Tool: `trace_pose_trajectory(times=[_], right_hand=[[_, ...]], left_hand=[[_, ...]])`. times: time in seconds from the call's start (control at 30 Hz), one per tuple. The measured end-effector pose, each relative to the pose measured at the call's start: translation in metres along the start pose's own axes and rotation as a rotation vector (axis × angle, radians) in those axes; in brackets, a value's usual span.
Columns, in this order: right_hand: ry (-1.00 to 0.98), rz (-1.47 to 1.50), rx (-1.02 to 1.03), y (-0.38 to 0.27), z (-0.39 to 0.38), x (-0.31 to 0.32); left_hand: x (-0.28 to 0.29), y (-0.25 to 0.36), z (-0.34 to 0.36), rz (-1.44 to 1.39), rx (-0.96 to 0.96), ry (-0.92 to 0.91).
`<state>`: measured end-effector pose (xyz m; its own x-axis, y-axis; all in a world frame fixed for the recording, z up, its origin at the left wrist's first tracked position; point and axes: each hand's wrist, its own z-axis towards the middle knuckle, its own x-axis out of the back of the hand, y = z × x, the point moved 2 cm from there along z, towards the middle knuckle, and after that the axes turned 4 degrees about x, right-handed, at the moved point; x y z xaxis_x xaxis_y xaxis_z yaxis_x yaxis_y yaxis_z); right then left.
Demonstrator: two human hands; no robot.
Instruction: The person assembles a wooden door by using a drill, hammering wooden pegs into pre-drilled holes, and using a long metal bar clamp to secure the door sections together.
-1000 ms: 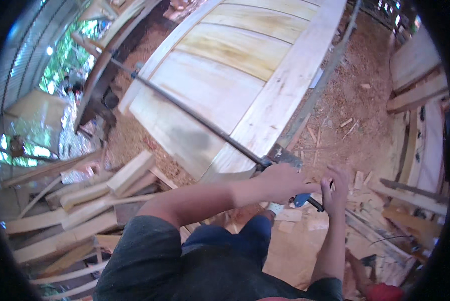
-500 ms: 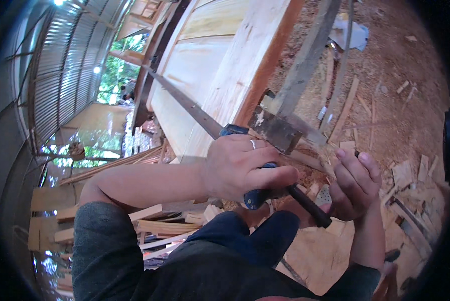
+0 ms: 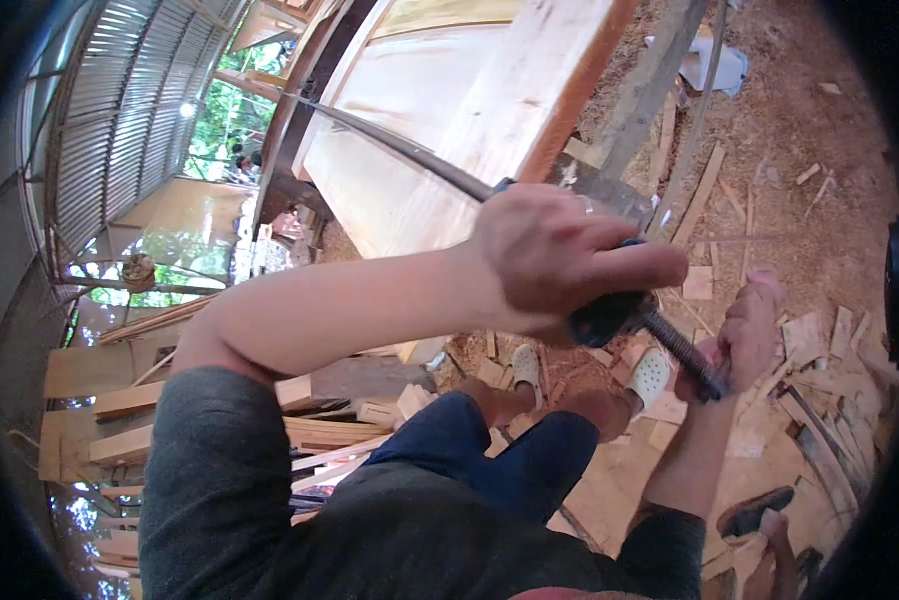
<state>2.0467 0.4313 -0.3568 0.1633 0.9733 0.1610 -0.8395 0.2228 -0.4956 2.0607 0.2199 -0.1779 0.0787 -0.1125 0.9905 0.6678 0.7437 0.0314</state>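
My left hand is wrapped around the dark head of a long bar clamp. The clamp's steel bar runs away to the far left, across a pale wooden panel. Out of my left fist, toward the near right, sticks the clamp's threaded screw. My right hand is beside the end of this screw, its fingers curled and partly blurred. Whatever my right fingers hold, if anything, is hidden. The screw's tip overlaps my right wrist in the picture; whether they touch I cannot tell.
Beyond the panel's thick edge board lies a grey timber beam. Wood offcuts and sawdust cover the ground at right. Stacked planks lie at left. My feet wear pale clogs. A dark sandal lies near right.
My left hand has moved right and slightly away with the clamp head, swinging the bar's near end right. My right hand has shifted slightly right and now sits beside the screw's end.
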Motion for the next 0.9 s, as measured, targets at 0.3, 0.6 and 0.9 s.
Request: trace_pose_trajectory(times=[0.3,0.6,0.9], right_hand=[[0.223,-0.048,-0.745,-0.073,-0.045,-0.007],[0.342,0.152,-1.092,-0.114,-0.012,-0.014],[0.563,0.154,-1.238,-0.093,-0.032,-0.009]], left_hand=[[0.021,0.001,0.001,-0.196,0.105,-0.156],[0.014,-0.014,-0.012,-0.319,0.067,-0.055],[0.004,-0.011,-0.009,-0.41,0.098,-0.034]])
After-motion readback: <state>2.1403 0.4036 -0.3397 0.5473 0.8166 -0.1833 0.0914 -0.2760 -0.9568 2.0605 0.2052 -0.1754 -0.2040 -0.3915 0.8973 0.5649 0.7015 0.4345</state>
